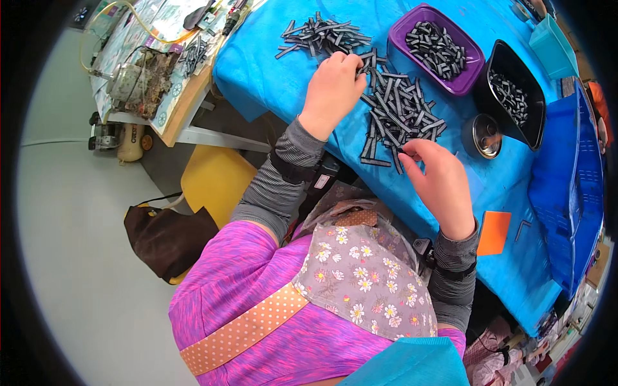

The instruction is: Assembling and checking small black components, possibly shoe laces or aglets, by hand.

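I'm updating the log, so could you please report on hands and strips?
Left hand at strips, right hand at their near edge; grips unclear. Strips loosely piled on blue cloth. Nothing visibly blocking hands.

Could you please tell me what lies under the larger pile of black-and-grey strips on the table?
The blue table cover shows around the pile of strips and through gaps near its edges. Its dense middle hides whatever lies beneath, so that cannot be seen.
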Available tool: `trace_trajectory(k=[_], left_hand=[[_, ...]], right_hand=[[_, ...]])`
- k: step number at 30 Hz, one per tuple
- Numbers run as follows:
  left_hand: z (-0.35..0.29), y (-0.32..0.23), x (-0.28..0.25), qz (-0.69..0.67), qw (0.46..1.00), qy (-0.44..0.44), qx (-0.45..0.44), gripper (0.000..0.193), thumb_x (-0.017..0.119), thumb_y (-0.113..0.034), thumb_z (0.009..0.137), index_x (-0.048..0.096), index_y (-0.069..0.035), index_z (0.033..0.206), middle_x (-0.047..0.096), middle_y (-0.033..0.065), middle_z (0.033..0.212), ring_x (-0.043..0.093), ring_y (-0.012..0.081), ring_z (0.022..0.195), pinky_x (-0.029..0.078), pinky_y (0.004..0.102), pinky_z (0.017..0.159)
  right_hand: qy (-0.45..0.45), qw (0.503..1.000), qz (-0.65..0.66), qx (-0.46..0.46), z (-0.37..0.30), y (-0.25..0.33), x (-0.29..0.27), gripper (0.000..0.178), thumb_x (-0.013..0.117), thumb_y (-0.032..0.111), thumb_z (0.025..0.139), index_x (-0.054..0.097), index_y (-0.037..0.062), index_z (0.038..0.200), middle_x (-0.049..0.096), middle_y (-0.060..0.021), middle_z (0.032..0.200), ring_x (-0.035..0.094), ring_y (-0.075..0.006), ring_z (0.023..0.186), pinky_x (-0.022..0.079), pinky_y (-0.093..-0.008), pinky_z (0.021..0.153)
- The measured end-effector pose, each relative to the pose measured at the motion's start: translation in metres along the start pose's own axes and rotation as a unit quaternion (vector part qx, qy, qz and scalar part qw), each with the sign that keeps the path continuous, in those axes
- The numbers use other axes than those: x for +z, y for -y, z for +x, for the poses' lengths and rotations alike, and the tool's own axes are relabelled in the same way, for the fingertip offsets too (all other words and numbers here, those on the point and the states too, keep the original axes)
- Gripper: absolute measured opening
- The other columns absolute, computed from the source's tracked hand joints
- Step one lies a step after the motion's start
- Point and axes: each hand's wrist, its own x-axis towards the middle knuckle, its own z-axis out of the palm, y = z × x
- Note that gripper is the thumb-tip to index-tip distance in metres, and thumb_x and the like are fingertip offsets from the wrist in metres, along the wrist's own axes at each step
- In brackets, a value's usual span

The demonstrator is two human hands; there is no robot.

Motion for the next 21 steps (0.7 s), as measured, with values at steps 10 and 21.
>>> trace_trajectory(k=[10, 21], left_hand=[[0.018, -0.032, -0.018, 0.067, 0.990, -0.113, 0.058, 0.023, 0.071, -0.024, 0.083, 0.067, -0.004, 0.092, 0.064, 0.0121, 0.086, 0.064, 0.0294, 0.079, 0.052, 0.0405, 0.072], [0.064, -0.021, -0.010, -0.013, 0.992, 0.113, -0.062, 0.024, 0.063, -0.029, 0.081, 0.068, -0.006, 0.088, 0.068, 0.0135, 0.083, 0.066, 0.0307, 0.079, 0.051, 0.0405, 0.070]], right_hand=[[0.007, 1.000, -0.018, -0.023, 0.000, 0.001, -0.004, 0.013, 0.068, 0.013, 0.083, 0.064, 0.0021, 0.089, 0.066, -0.0139, 0.084, 0.063, -0.0344, 0.081, 0.050, -0.0435, 0.069], [-0.002, 0.999, -0.017, -0.030, -0.005, 0.000, -0.010, 0.015, 0.069, 0.011, 0.082, 0.064, 0.0020, 0.093, 0.066, -0.0144, 0.084, 0.064, -0.0346, 0.080, 0.050, -0.0431, 0.069]])
